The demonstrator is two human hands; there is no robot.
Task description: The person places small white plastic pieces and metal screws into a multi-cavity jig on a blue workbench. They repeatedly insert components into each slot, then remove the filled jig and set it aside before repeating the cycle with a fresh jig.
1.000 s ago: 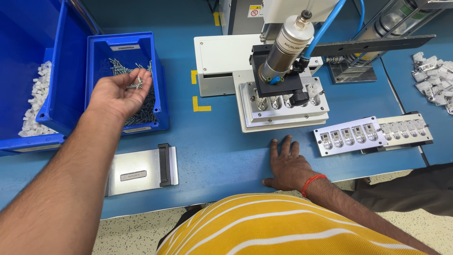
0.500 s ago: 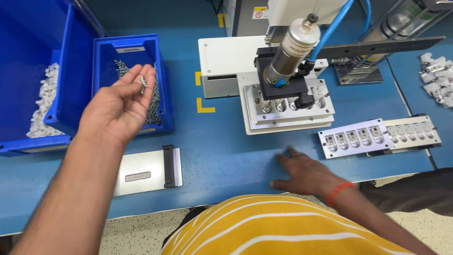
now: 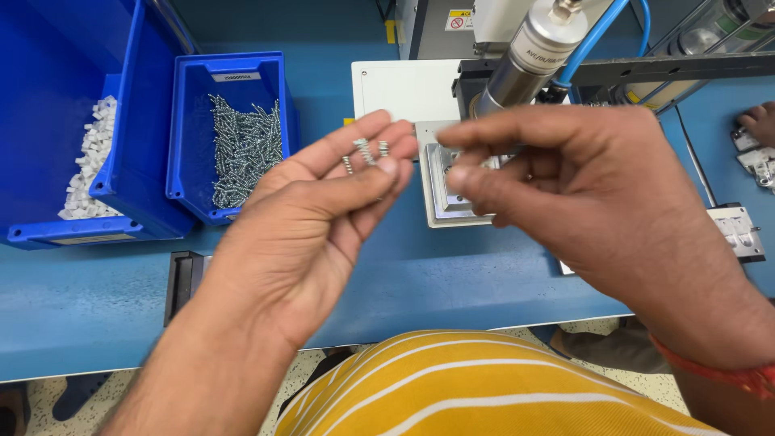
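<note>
While left hand (image 3: 323, 210) cups small screws (image 3: 365, 150) loosely, right hand (image 3: 565, 186) beside — grip pinched, seemingly empty.

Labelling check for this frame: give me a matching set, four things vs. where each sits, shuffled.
Things:
1. small screws
2. white plastic parts
3. loose screw pile
4. metal cylinder

Places:
A. large blue bin, far left
B. above the fixture, behind the right hand
C. on the left hand fingers
D. smaller blue bin

Pairs: 1-C, 2-A, 3-D, 4-B
</note>
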